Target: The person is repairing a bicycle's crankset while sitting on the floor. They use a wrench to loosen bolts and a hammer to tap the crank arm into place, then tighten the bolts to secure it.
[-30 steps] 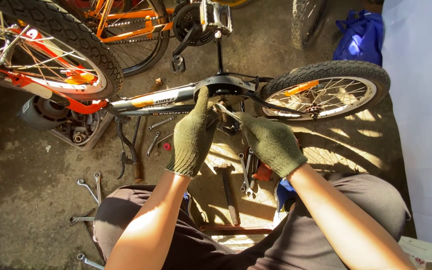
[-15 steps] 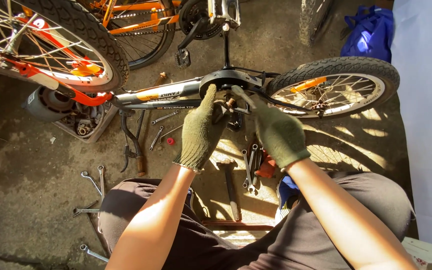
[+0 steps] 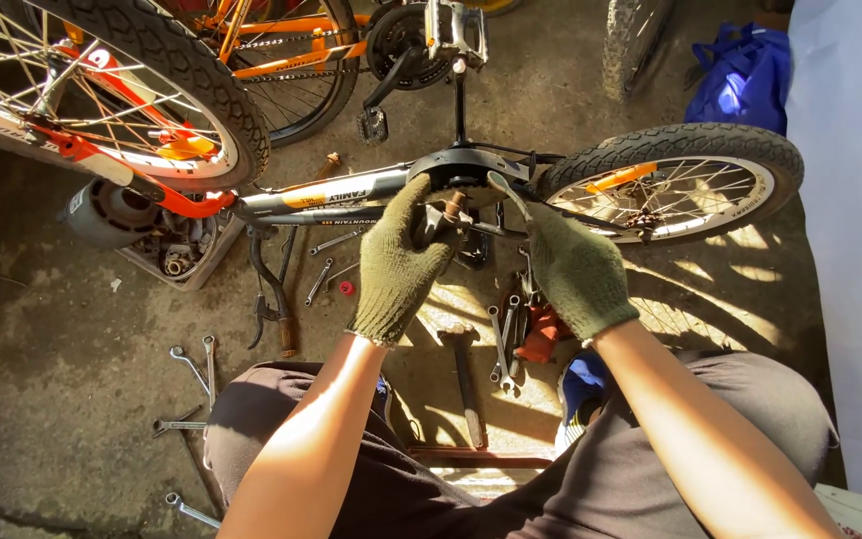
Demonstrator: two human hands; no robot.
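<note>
A small bicycle (image 3: 351, 192) lies upside down in front of me, with its rear wheel (image 3: 672, 182) to the right. Both my hands wear green knit gloves. My left hand (image 3: 403, 265) grips the bottom bracket area of the frame, where a rusty axle end (image 3: 454, 208) sticks out. My right hand (image 3: 579, 269) holds a metal wrench (image 3: 504, 192) whose head sits at the bracket just right of the axle. A crank arm with a pedal (image 3: 457, 32) points up and away from the bracket.
Several spanners (image 3: 195, 364) lie on the concrete floor at left, more tools and a hammer (image 3: 465, 374) lie between my knees. A box of parts (image 3: 174, 250) and another bicycle's front wheel (image 3: 122, 85) are at upper left. A blue bag (image 3: 740, 75) sits at upper right.
Both hands have stayed at the bottom bracket while the view shifted slightly. The right hand with the wrench has turned a little at the bracket.
</note>
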